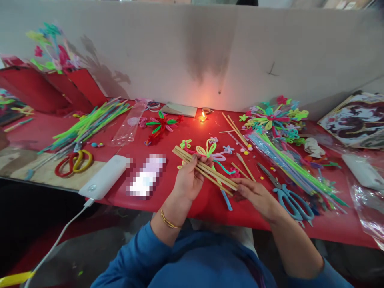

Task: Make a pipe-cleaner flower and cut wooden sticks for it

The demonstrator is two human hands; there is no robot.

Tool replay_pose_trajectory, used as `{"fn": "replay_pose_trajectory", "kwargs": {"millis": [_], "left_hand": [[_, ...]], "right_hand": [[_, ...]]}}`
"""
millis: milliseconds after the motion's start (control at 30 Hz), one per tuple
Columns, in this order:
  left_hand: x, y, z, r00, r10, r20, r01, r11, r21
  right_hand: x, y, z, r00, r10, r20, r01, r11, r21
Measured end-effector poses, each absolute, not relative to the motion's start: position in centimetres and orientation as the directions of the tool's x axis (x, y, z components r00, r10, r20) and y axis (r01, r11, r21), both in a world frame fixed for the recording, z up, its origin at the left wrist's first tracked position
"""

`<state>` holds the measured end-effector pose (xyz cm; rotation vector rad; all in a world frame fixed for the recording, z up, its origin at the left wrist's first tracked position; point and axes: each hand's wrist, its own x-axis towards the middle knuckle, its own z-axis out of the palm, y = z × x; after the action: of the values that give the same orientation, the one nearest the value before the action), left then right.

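Several thin wooden sticks (214, 173) lie bundled across both hands, slanting down to the right above the red table. The fingers of my left hand (189, 178) wrap round the bundle near its upper left part. At its lower right end, my right hand (255, 196) pinches the stick tips. Behind and partly under the sticks is a pipe-cleaner flower (207, 149) with yellow, pink and blue loops. A light blue stem (226, 200) shows below the bundle. More loose sticks (246, 166) rest on the table just right of the flower.
A lit candle (203, 117) burns near the back wall. Blue-handled scissors (292, 202) lie right of my right hand, near pipe cleaners (297, 172) and a flower cluster (273, 116). To the left are a white power bank (105, 177), red-yellow scissors (73, 163) and a pixelated object (147, 176).
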<state>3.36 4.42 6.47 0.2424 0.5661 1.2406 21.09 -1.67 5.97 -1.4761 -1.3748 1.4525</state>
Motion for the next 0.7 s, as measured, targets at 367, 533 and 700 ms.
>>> {"fn": "replay_pose_trajectory", "kwargs": {"millis": [367, 533, 700], "left_hand": [[4.2, 4.2, 6.6, 0.155, 0.937, -0.314, -0.838, 0.293, 0.460], [4.0, 3.9, 6.4, 0.163, 0.948, -0.274, -0.822, 0.284, 0.494], [3.5, 3.7, 6.2, 0.285, 0.932, -0.223, -0.741, 0.362, 0.566]], "right_hand": [[20.3, -2.2, 5.5, -0.253, 0.906, -0.340, 0.149, -0.311, -0.939], [20.4, -2.1, 5.3, -0.278, 0.887, -0.370, 0.138, -0.344, -0.929], [21.4, -2.0, 5.4, -0.291, 0.885, -0.364, 0.162, -0.330, -0.930]]}}
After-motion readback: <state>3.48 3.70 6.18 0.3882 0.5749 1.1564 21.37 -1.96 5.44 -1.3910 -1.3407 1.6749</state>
